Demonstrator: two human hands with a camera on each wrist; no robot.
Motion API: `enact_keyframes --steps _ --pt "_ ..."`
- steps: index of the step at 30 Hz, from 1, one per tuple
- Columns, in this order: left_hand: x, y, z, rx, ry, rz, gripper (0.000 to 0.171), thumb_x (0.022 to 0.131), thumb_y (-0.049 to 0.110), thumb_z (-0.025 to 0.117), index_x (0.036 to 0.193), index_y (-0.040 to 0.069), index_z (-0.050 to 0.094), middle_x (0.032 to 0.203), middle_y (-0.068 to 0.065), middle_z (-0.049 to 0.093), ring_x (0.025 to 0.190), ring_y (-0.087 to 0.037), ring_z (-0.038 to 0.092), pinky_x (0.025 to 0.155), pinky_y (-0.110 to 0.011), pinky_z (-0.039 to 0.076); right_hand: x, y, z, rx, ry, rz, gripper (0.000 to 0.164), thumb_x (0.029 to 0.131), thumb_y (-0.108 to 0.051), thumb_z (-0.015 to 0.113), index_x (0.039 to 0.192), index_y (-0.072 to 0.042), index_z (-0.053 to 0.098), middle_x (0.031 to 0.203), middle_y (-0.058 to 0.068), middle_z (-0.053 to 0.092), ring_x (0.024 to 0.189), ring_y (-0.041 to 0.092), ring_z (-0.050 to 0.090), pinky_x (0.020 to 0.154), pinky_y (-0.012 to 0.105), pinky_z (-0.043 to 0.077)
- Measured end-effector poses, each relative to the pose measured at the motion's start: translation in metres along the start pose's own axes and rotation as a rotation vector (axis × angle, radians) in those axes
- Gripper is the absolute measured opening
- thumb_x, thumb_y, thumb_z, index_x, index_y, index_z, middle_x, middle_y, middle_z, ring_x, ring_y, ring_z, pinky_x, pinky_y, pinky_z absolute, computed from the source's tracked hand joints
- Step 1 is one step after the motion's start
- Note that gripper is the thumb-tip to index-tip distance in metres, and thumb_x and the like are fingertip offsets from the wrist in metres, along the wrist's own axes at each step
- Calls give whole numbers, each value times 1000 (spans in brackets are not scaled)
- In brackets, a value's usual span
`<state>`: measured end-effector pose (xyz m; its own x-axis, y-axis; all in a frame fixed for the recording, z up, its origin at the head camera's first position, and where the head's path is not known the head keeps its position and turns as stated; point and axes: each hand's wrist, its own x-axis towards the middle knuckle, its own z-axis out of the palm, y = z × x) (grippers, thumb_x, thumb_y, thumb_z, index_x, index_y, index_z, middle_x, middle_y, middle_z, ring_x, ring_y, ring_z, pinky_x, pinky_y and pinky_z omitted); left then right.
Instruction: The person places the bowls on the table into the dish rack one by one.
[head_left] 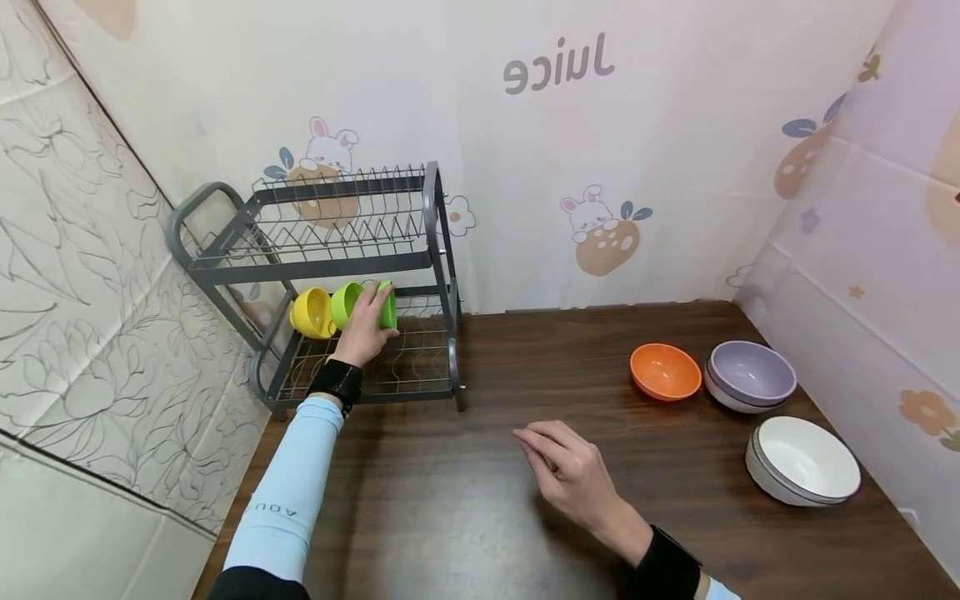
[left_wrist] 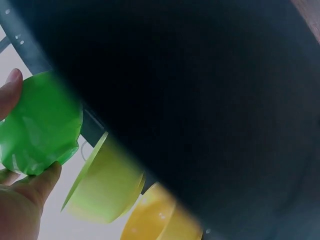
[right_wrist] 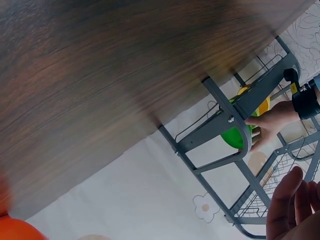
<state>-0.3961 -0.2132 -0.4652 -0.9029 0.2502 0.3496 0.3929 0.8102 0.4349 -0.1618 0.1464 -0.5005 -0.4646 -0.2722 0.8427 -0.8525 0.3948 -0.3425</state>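
Note:
My left hand (head_left: 363, 330) reaches into the lower shelf of a grey two-tier dish rack (head_left: 330, 268) and grips a green bowl (head_left: 388, 308). In the left wrist view, thumb and fingers hold this green bowl (left_wrist: 40, 125) at its edges. Just left of it on the shelf stands a lighter green bowl (head_left: 343, 304), tipped on its side. Beyond that is a yellow bowl (head_left: 309, 313), also on its side. My right hand (head_left: 576, 477) hovers over the brown table, fingers loosely bent, holding nothing.
An orange bowl (head_left: 666, 372) sits at the table's right. Beside it a purple bowl (head_left: 752, 372) rests in a white one, with stacked white bowls (head_left: 806, 458) nearer. The rack's upper tier (head_left: 337, 221) overhangs the lower shelf. Patterned walls bound the back and sides.

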Motion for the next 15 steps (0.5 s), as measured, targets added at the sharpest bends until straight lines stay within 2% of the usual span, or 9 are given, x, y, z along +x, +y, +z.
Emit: enact_keyframes --steps 7,11,15 --pt "2 -5 0 -32 -11 -12 88 86 -1 86 160 6 39 166 -27 26 150 -46 29 115 -60 38 1 -1 -1 -11 0 6 24 109 -19 60 114 -4 79 105 5 72 79 11 61 60 13 49" --pt "4 -7 -1 -35 -49 -26 89 87 2 86 161 6 36 167 -27 24 148 -47 32 114 -61 40 0 -1 -1 -6 -2 4 23 108 -17 61 114 -3 79 105 5 72 78 11 60 60 13 49" --pt "9 -7 -3 -30 -88 -57 92 88 4 86 163 7 32 169 -25 21 149 -48 31 115 -64 36 1 -1 -2 -7 1 4 19 106 -14 65 114 -4 79 105 6 72 78 11 61 60 13 50"
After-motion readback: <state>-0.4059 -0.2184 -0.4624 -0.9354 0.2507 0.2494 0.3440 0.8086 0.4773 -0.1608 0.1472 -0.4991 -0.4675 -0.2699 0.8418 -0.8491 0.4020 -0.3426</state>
